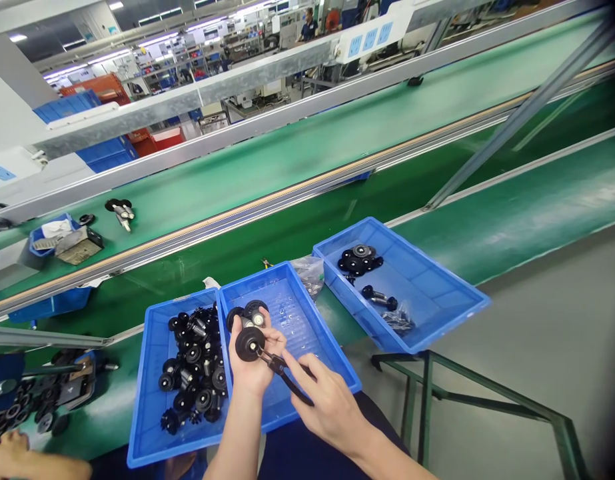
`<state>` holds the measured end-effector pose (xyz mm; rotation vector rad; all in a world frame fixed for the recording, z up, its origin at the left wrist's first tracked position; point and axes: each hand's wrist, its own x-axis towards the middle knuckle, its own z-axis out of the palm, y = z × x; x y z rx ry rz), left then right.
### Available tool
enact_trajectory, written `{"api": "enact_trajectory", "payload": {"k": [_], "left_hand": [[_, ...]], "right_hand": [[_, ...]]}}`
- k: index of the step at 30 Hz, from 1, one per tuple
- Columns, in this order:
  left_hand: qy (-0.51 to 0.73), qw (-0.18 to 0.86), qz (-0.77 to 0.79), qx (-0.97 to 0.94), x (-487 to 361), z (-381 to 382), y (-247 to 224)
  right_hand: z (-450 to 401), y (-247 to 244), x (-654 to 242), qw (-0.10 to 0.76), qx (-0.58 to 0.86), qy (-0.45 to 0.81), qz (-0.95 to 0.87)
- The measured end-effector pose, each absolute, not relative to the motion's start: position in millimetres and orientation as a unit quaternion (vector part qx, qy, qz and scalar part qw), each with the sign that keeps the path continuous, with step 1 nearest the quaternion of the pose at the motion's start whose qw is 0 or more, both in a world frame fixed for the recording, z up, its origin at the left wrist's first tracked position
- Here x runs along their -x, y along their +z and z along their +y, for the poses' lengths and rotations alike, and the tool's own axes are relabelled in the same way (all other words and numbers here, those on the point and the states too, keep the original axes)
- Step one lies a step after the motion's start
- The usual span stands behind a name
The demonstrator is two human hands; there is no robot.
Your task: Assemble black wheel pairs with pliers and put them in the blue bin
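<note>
Three round black discs [248, 343] sit in the half-curled left grip [258, 377], above the middle of three blue plastic bins [303, 327]; the right grip [332, 400] wraps one pair of dark-handled pliers [293, 387] (tips at the front disc).

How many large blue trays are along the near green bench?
3: the left tray, holding many black wheeled parts; the middle tray, partly hidden behind the left hand; and the right tray, holding fewer parts. Others could lie out of frame.
</note>
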<state>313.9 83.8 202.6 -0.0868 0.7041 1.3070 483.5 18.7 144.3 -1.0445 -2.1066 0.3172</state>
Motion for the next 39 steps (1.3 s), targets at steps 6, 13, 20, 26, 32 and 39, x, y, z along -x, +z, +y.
{"api": "enact_trajectory", "payload": {"k": [6,13,20,26,32,39], "left_hand": [[0.578,0.762,0.270,0.109,-319.6,80.0,210.2],[0.580,0.759,0.216,0.203,-320.0,76.9,218.1],[0.548,0.787,0.192,0.208,-316.9,75.4,209.2],[0.579,0.759,0.200,0.219,-320.2,75.4,208.1],[0.551,0.787,0.216,0.175,-320.1,73.9,204.6],[0.547,0.787,0.211,0.190,-328.1,73.9,212.6]], "right_hand": [[20.0,149.9,-484.4,0.379,0.399,0.122,-0.826],[14.2,147.9,-484.2,0.355,0.399,0.147,-0.832],[16.0,149.0,-486.4,0.341,0.398,0.157,-0.837],[10.5,147.4,-484.4,0.322,0.405,0.172,-0.838],[10.7,145.7,-489.0,0.325,0.402,0.183,-0.836],[14.2,142.8,-492.9,0.332,0.404,0.174,-0.834]]}}
